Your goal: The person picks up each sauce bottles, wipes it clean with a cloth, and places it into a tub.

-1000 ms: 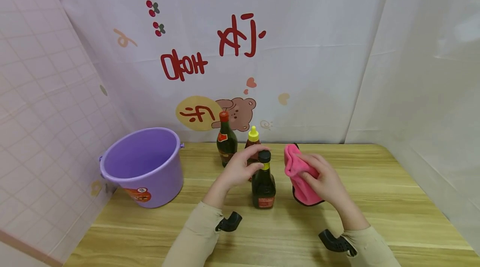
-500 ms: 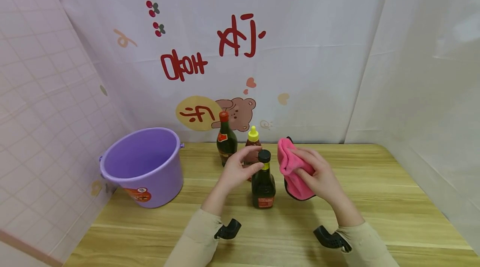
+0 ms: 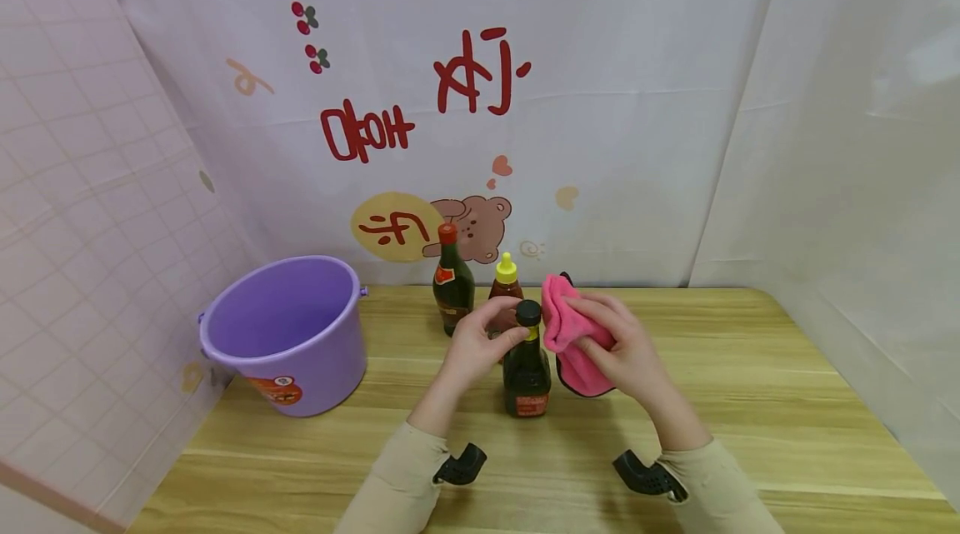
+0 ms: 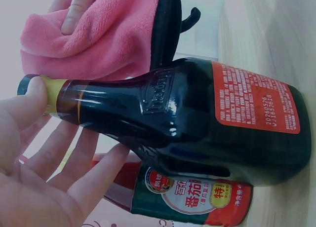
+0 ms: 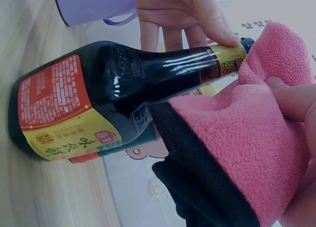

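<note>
A dark soy sauce bottle (image 3: 527, 380) with a black cap and red-and-yellow labels stands upright on the wooden table. My left hand (image 3: 476, 346) holds its neck just under the cap, the thumb on the near side and the fingers behind. In my right hand (image 3: 622, 351) is a folded pink towel (image 3: 561, 317) with black edging, gripped between thumb and fingers. The towel's front overlaps the bottle's neck and cap in the right wrist view. Directly behind stands a ketchup bottle (image 4: 197, 200) with a yellow nozzle cap, partly hidden by my left hand and the soy sauce bottle.
A dark green bottle (image 3: 453, 292) with a red cap stands at the back, left of the ketchup bottle. On the left sits a purple bucket (image 3: 341, 342). Behind the table (image 3: 750, 401) hangs a white printed curtain (image 3: 622, 101).
My right hand has brought the pink towel leftward up to the neck of the soy sauce bottle. My left hand stays at the neck, and the bottle stands where it was.
</note>
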Motion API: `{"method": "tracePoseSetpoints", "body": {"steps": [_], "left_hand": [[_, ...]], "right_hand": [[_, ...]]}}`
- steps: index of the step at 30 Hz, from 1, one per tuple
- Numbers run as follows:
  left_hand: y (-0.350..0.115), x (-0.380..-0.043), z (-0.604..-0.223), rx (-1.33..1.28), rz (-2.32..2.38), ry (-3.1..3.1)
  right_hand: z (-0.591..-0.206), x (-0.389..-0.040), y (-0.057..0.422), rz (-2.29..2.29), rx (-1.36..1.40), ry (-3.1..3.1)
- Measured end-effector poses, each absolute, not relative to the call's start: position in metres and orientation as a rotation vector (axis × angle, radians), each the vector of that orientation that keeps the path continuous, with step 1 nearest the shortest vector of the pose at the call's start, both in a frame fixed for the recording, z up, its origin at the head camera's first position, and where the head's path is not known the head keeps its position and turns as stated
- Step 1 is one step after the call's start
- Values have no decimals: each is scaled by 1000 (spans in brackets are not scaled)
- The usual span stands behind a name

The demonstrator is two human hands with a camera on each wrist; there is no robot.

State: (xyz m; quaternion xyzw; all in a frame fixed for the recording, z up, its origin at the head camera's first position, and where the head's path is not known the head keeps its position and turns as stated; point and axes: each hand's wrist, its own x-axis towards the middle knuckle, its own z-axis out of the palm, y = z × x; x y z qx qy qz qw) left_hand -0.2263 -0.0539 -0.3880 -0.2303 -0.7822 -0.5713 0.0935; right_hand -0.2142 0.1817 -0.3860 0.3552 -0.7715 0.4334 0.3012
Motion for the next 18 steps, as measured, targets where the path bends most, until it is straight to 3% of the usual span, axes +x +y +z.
{"method": "tracePoseSetpoints", "body": {"steps": [18], "left_hand": [[-52, -224, -387, -695, -1596, -2352]], "right_hand": [[-400, -216, 170, 971, 921, -2090]]}}
